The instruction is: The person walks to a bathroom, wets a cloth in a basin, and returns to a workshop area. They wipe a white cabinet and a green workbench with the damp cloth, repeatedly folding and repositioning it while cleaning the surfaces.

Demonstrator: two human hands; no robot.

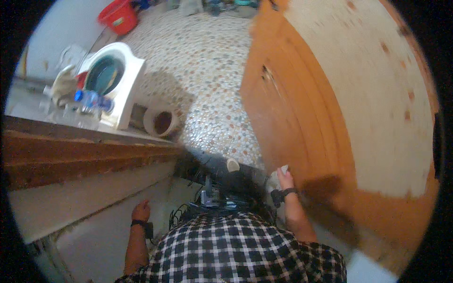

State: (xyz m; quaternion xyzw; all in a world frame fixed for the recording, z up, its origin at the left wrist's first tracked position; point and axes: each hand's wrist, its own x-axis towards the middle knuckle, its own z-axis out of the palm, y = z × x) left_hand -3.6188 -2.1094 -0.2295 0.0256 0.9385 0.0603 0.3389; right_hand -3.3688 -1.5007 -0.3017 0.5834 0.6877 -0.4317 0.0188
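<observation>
My right hand [286, 179] is shut on a crumpled whitish cloth [274, 181], close to the edge of an orange-brown wooden door [283, 116]. A large pale panel [357, 106] covers part of that door, and darker marks show on the wood. On the other side my left hand [141, 211] hangs low near the pale wall, apart from it. Its fingers look curled, but the picture is too blurred to tell whether they are closed. Both wrists wear dark bands.
A brown wooden door frame [88, 148] runs along the left. Beyond it stand a white washbasin [129, 92], a clear plastic bottle [93, 100] with a blue cap, and a pale bucket [161, 122]. A red plastic tub [118, 17] sits farther back on the pebbled floor [208, 70].
</observation>
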